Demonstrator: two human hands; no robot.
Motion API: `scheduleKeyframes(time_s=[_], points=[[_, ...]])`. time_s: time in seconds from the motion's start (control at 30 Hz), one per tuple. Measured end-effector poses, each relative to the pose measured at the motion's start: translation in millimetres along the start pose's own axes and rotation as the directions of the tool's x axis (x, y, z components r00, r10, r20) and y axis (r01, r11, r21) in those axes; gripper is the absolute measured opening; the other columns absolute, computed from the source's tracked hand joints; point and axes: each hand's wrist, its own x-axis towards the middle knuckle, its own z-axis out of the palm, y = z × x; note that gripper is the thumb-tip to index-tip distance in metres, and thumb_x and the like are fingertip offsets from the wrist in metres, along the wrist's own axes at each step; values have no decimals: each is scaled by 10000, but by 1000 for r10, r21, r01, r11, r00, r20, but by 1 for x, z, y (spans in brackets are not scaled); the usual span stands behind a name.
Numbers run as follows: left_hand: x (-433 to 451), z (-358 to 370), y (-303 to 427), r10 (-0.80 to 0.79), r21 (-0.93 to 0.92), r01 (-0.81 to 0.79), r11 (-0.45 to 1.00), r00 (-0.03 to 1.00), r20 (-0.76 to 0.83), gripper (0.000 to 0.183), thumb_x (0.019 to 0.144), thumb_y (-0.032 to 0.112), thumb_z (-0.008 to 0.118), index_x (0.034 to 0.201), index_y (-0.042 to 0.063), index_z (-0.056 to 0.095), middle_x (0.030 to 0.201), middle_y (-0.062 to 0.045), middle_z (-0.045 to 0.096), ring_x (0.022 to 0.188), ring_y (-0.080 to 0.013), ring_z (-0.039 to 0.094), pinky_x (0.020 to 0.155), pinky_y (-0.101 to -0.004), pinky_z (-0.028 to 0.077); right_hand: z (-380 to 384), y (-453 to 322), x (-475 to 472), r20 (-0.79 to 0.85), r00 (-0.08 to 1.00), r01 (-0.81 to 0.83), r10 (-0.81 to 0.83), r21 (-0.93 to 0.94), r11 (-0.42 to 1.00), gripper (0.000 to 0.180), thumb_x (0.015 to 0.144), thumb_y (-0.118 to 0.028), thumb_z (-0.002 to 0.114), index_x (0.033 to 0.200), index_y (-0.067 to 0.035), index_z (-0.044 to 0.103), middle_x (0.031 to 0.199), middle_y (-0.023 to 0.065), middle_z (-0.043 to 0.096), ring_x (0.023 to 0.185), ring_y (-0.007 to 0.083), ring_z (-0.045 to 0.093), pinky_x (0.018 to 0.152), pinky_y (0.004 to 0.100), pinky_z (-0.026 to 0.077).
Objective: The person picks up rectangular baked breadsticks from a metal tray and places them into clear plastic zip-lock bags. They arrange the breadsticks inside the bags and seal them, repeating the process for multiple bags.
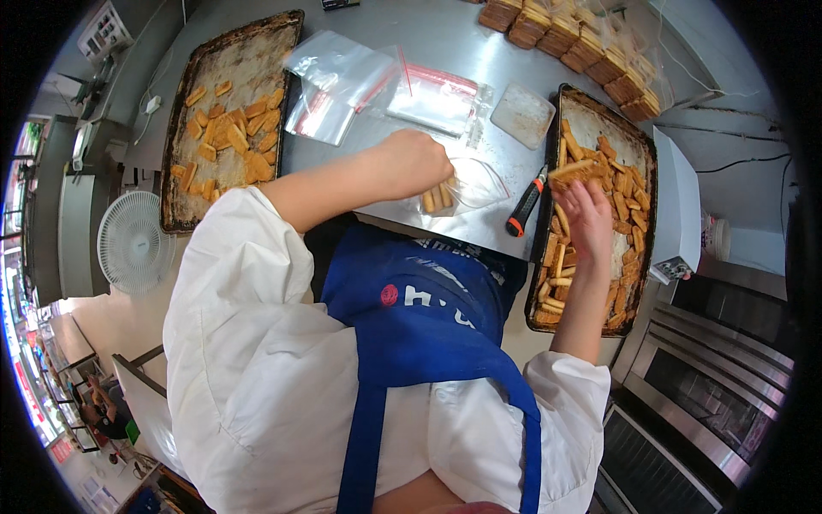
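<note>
My left hand (417,164) is closed over the near end of a clear plastic bag (478,186) on the steel table, at its front edge. Several baked sticks (438,199) lie in that bag. Over the right baking tray (650,193), my right hand (587,209) holds up a browned baked piece (575,173) between its fingers. Many more baked sticks (621,205) lie heaped in the tray below it. Whether the left fingers pinch the bag itself is partly hidden by the hand.
A black and orange utility knife (526,209) lies beside the right tray, near a metal plate (523,115). Stacks of empty zip bags (433,99) lie at the table's middle. The left tray (225,58) holds more baked pieces. Packed bags (578,45) line the far right.
</note>
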Motion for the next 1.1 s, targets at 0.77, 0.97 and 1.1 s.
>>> scheduleKeyframes(time_s=[0.77,0.97,1.1], points=[[8,30,100,244,-160,-387,908,798,-551,590,814,599,627,550,73,662,573,-94,637,555,-291,662,512,-404,521,107,85,-64,716,694,445,78,-511,735,217,883,-180,671,1023,-14,677,888,152,715,812,300,660,763,378,523],[10,44,137,261,-241,-433,869,812,-522,559,801,589,632,557,90,684,585,-92,650,551,-286,664,507,-402,522,117,128,-96,352,919,29,179,-513,858,243,938,-239,647,1043,-22,671,852,107,712,759,230,636,741,364,513],[11,60,150,316,-235,-500,834,781,-539,548,821,568,614,549,97,685,579,-98,652,547,-277,668,480,-404,511,126,143,-93,265,948,-16,177,-514,857,267,974,-279,632,1056,-27,667,829,77,711,723,184,621,727,354,507]])
